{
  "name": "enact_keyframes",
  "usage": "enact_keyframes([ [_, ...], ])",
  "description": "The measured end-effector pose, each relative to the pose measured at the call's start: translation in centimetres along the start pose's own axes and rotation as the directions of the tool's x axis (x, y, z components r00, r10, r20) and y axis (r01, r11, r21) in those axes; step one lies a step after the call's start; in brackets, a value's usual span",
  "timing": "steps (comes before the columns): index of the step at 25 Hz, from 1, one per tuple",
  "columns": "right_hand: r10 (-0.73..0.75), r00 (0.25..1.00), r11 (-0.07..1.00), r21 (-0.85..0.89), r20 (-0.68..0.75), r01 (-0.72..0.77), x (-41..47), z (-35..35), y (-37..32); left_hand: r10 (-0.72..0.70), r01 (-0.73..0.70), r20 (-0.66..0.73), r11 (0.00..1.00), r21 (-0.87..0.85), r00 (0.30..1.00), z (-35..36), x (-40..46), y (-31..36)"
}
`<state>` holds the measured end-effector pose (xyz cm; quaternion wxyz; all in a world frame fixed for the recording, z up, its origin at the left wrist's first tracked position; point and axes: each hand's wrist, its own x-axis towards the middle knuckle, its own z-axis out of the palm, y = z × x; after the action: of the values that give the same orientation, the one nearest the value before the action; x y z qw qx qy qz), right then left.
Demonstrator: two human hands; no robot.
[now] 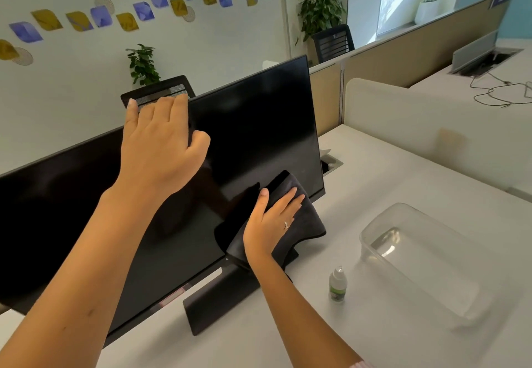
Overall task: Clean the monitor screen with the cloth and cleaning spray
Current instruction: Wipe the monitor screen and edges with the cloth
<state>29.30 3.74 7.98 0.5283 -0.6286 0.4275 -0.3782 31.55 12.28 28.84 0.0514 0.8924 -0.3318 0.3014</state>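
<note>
A wide black monitor (259, 125) stands on the white desk, its screen dark. My left hand (161, 145) grips its top edge, fingers over the back and thumb on the front. My right hand (270, 220) lies flat on a dark cloth (308, 217) pressed against the lower right part of the screen; the cloth's lower folds hang down over the bezel. A small white spray bottle (337, 284) with a green label stands upright on the desk, to the right of the monitor's black stand (218, 295).
A clear plastic tub (380, 223) sits on the desk (388, 171) to the right of the bottle. Behind the monitor a black chair back (157, 88) shows. A low white divider (417, 125) borders the desk on the right, with cables beyond it.
</note>
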Motion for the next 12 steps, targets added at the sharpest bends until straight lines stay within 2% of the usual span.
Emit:
enact_keyframes([
  [7,0.098,0.995,0.995,0.011,-0.031,-0.097,6.4,-2.0,-0.2,0.013,-0.011,-0.024,0.998,0.062,1.000,1.2,1.2,2.4],
  [12,0.069,0.998,0.997,0.039,0.001,-0.069,8.0,-2.8,0.2,0.018,-0.017,-0.004,0.992,0.127,1.000,1.8,2.1,3.3],
])
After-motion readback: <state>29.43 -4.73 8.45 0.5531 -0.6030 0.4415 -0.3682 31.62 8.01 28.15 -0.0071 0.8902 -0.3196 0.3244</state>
